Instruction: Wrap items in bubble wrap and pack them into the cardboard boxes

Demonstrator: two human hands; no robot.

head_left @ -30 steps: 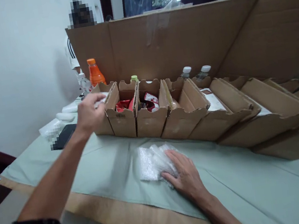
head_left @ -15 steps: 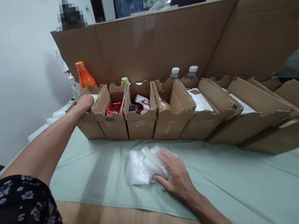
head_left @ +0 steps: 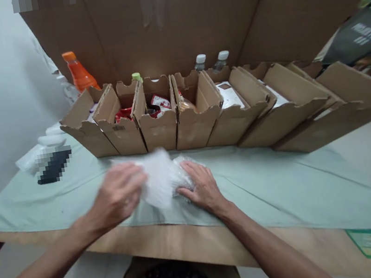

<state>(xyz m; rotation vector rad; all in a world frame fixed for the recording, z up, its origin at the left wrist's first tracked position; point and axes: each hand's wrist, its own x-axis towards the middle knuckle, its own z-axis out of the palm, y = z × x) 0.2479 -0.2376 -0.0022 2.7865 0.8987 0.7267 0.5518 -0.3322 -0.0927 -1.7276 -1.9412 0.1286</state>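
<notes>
My left hand [head_left: 120, 191] is closed on a flat white packet [head_left: 156, 179], smeared by motion, which it holds above the cloth. What the packet is made of I cannot make out. Just right of it, my right hand [head_left: 202, 185] lies over a crumpled bundle of bubble wrap [head_left: 180, 172], gripping it between thumb and fingers against the table. The packet's right edge overlaps the bubble wrap in view. Behind both hands stands a row of open cardboard bins [head_left: 160, 133]; the leftmost bin [head_left: 89, 131] has something white and purple inside.
Red packets [head_left: 123, 115] and white boxes [head_left: 230, 95] sit in the bins. An orange bottle [head_left: 80, 73] and clear bottles with white caps [head_left: 220, 60] stand behind, before a tall cardboard panel [head_left: 188, 25]. White rolls [head_left: 52, 140] and a blurred-out dark object [head_left: 55, 165] lie left on the green tablecloth [head_left: 85, 197].
My left hand has come out of the leftmost bin with the white packet and moved right, beside the bubble wrap. My right hand stays on the bubble wrap. The view has tilted down.
</notes>
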